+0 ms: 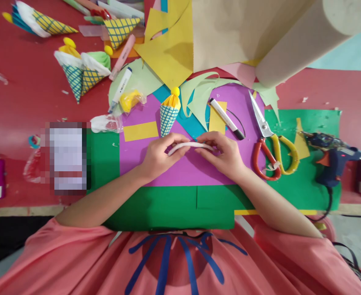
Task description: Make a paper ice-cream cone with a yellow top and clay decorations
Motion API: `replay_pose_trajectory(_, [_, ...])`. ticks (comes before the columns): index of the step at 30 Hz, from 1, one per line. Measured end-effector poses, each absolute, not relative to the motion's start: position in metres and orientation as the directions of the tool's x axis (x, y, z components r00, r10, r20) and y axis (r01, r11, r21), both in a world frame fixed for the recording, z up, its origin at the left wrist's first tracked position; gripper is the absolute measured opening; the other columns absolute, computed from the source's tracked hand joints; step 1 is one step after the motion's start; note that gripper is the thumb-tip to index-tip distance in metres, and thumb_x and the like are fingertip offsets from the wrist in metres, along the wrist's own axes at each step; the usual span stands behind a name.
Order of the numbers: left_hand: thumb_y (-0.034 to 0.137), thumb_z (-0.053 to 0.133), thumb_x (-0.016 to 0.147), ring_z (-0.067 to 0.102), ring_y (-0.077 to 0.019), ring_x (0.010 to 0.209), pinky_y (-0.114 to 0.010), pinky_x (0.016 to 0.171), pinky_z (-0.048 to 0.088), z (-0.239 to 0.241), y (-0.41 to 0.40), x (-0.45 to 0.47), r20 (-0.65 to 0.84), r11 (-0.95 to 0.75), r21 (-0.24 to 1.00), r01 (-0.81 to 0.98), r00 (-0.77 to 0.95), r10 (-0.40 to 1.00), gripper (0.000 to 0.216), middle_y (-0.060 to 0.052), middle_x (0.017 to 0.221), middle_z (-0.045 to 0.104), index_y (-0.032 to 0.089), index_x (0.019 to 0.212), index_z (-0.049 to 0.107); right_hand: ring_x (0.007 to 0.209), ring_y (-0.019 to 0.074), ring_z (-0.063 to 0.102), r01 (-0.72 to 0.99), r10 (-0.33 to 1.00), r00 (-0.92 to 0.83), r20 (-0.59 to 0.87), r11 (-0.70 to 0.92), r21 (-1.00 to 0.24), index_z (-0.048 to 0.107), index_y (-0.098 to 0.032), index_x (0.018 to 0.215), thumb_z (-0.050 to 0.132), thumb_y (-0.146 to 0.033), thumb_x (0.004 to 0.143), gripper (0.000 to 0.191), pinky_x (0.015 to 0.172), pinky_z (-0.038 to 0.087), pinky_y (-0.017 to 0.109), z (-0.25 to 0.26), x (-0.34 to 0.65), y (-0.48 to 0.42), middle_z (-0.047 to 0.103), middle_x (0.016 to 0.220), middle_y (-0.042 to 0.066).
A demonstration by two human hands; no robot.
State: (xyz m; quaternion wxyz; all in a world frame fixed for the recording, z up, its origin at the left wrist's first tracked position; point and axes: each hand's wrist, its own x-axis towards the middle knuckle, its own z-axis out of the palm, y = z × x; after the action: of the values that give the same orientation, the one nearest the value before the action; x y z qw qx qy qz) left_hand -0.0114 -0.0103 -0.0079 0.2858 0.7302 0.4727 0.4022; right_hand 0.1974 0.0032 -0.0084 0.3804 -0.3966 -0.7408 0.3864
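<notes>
Both my hands hold a long white roll of soft clay over a purple sheet. My left hand pinches its left end, fingers curled round it. My right hand grips the right end with closed fingers. The roll spans between them, slightly arched. Just beyond the hands lies a small paper cone with a blue grid pattern, yellow filling and a yellow ball on top.
Scissors with red and yellow handles lie to the right, then a blue glue gun. A white marker, green paper, several finished cones at far left, yellow paper and a beige roll surround the work area.
</notes>
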Motion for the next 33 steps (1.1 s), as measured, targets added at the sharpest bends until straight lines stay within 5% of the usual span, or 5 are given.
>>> replay_pose_trajectory(8, [0.035,0.068,0.089,0.069,-0.0087,0.066,-0.017,0.063,0.052,-0.007,-0.009,-0.012,0.304,-0.390,0.787,0.478,0.250,0.919,0.017,0.000,0.080,0.078,0.018,0.091,0.073,0.078,0.0148,0.069,0.310,0.860,-0.383,0.337,0.464,-0.830,0.069,-0.021,0.092,0.065,-0.020,0.091,0.004,0.069,0.055,0.027,-0.008,0.198,0.003,0.074,0.085,0.003])
replay_pose_trajectory(13, [0.031,0.069,0.089,0.071,-0.0089,0.069,-0.016,0.065,0.053,-0.009,-0.009,-0.012,0.324,-0.415,0.788,0.455,0.267,0.908,0.013,0.000,0.083,0.079,0.018,0.092,0.072,0.068,0.0109,0.065,0.320,0.860,-0.424,0.283,0.434,-0.842,0.066,-0.018,0.113,0.074,-0.026,0.086,0.030,0.061,0.052,0.023,-0.007,0.197,0.003,0.075,0.093,0.004])
replay_pose_trajectory(21, [0.033,0.075,0.083,0.074,-0.0098,0.077,-0.015,0.069,0.057,-0.010,-0.011,-0.012,0.250,-0.336,0.876,0.347,0.269,0.930,0.034,0.000,0.088,0.078,0.020,0.113,0.065,0.072,0.0118,0.064,0.326,0.855,-0.406,0.323,0.465,-0.823,0.070,-0.017,0.093,0.064,-0.020,0.091,0.007,0.065,0.051,0.025,-0.005,0.198,0.004,0.073,0.085,0.004])
replay_pose_trajectory(27, [0.027,0.073,0.085,0.072,-0.0080,0.077,-0.015,0.071,0.056,-0.010,-0.010,-0.013,0.328,-0.350,0.870,0.347,0.123,0.937,0.015,0.002,0.087,0.076,0.021,0.098,0.068,0.065,0.0072,0.060,0.050,0.926,-0.374,0.051,0.075,-0.996,0.067,-0.017,0.108,0.071,-0.025,0.085,0.025,0.059,0.047,0.020,-0.005,0.199,0.007,0.064,0.079,-0.002])
replay_pose_trajectory(33, [0.033,0.073,0.085,0.070,-0.0091,0.066,-0.017,0.061,0.053,-0.007,-0.009,-0.016,0.335,-0.398,0.845,0.356,0.227,0.914,0.014,0.000,0.079,0.078,0.019,0.086,0.073,0.044,0.0028,0.054,-0.073,0.781,-0.570,-0.254,-0.356,-0.932,0.067,-0.014,0.107,0.075,-0.040,0.083,0.037,0.040,0.040,0.016,0.004,0.198,0.010,0.066,0.075,-0.002])
